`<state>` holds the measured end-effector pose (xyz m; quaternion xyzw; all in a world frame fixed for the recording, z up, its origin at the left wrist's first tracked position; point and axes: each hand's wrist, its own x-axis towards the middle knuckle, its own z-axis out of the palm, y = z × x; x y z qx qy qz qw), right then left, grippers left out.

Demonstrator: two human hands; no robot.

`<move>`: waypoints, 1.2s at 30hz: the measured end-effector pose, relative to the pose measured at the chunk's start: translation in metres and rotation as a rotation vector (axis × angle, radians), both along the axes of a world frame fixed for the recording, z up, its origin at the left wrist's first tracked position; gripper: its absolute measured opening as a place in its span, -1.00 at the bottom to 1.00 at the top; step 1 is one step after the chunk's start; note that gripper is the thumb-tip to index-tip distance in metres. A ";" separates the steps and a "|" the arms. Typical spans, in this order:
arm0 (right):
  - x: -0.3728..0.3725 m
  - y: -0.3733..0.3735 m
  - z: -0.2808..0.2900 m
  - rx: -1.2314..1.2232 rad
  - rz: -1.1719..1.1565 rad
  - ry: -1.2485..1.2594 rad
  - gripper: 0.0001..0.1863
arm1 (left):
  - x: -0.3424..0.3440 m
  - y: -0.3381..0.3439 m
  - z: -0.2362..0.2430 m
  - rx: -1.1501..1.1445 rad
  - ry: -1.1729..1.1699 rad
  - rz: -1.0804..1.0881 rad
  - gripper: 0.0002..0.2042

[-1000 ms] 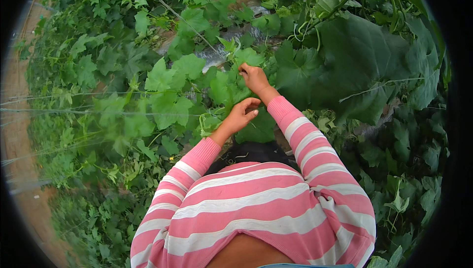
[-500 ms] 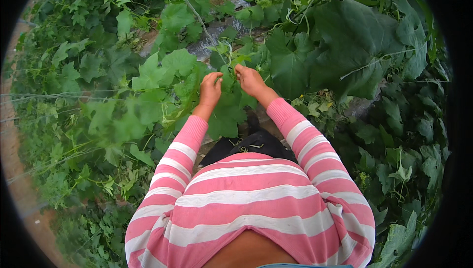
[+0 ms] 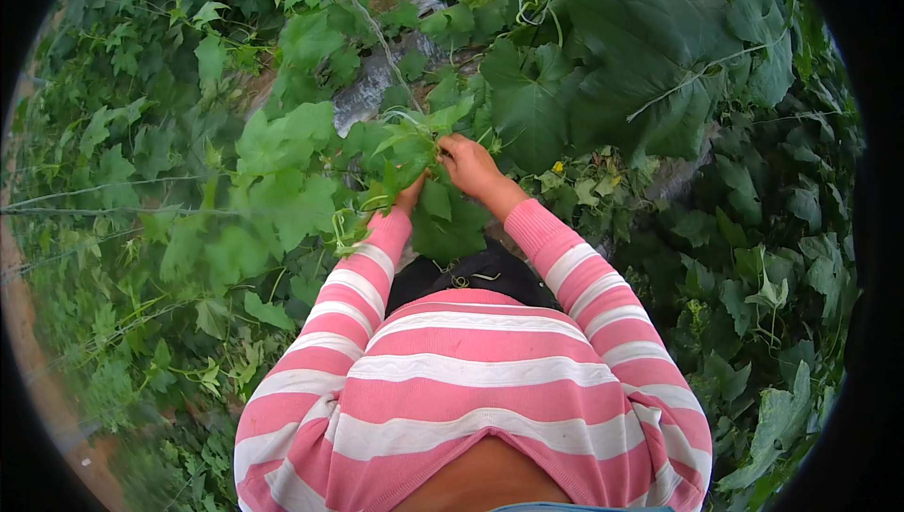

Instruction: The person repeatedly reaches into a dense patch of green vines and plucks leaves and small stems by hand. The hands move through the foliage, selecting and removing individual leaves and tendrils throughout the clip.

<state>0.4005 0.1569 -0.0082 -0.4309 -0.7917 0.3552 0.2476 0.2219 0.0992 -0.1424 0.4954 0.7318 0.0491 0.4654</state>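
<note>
My right hand [image 3: 469, 167] is closed at the top of a leafy green climbing vine [image 3: 407, 146], with its fingertips pinched by the stem. Just left of it and lower, my left hand [image 3: 411, 195] reaches in behind the leaves, which hide its fingers. From above, a pale support string [image 3: 363, 13] runs down at a slant to the vine top beside my right fingers. Curled tendrils [image 3: 344, 229] hang next to my left wrist.
Broad dark leaves [image 3: 650, 50] spread at the upper right. Thin wires [image 3: 113, 211] cross the foliage on the left. Silvery plastic film [image 3: 372, 88] shows on the ground beyond my hands. A bare dirt path [image 3: 47, 371] lies at the far left.
Leaves now cover most of my left hand, which was in plain sight before. My right hand has come slightly lower, and the vine top has shifted toward me.
</note>
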 end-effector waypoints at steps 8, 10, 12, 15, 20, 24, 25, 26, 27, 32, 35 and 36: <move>-0.001 0.001 -0.007 -0.053 0.054 0.103 -0.89 | 0.009 0.016 -0.002 -0.066 -0.104 0.029 -0.45; -0.002 -0.001 -0.006 -0.139 0.050 0.136 -0.89 | 0.012 0.017 -0.004 -0.074 -0.114 0.031 -0.45; -0.001 -0.002 -0.005 -0.151 0.042 0.128 -0.89 | 0.011 0.014 -0.006 -0.091 -0.123 0.037 -0.45; -0.001 -0.003 -0.005 -0.077 0.035 0.098 -0.89 | 0.006 0.008 -0.011 -0.114 -0.134 0.054 -0.45; -0.005 -0.006 -0.010 -0.096 0.027 0.139 -0.90 | -0.003 -0.002 -0.019 -0.165 -0.156 0.099 -0.44; -0.009 -0.010 -0.010 -0.061 0.026 0.118 -0.92 | -0.012 -0.008 -0.022 -0.194 -0.175 0.148 -0.44; -0.010 -0.011 -0.010 -0.061 0.044 0.105 -0.92 | -0.013 -0.010 -0.022 -0.200 -0.184 0.172 -0.44; -0.011 -0.011 -0.010 -0.057 0.053 0.092 -0.92 | -0.017 -0.008 -0.024 -0.209 -0.188 0.187 -0.44; -0.011 -0.010 -0.010 -0.059 0.049 0.098 -0.92 | -0.019 -0.009 -0.026 -0.212 -0.192 0.215 -0.44; -0.013 -0.003 -0.009 -0.041 -0.035 0.106 -0.93 | -0.053 -0.010 -0.044 -0.251 -0.259 0.550 -0.44; -0.013 0.004 -0.008 -0.030 -0.148 0.102 -0.93 | -0.076 -0.016 -0.048 -0.313 -0.317 0.850 -0.44; -0.012 0.007 -0.008 0.000 -0.147 0.112 -0.93 | -0.079 -0.017 -0.044 -0.325 -0.322 0.940 -0.44</move>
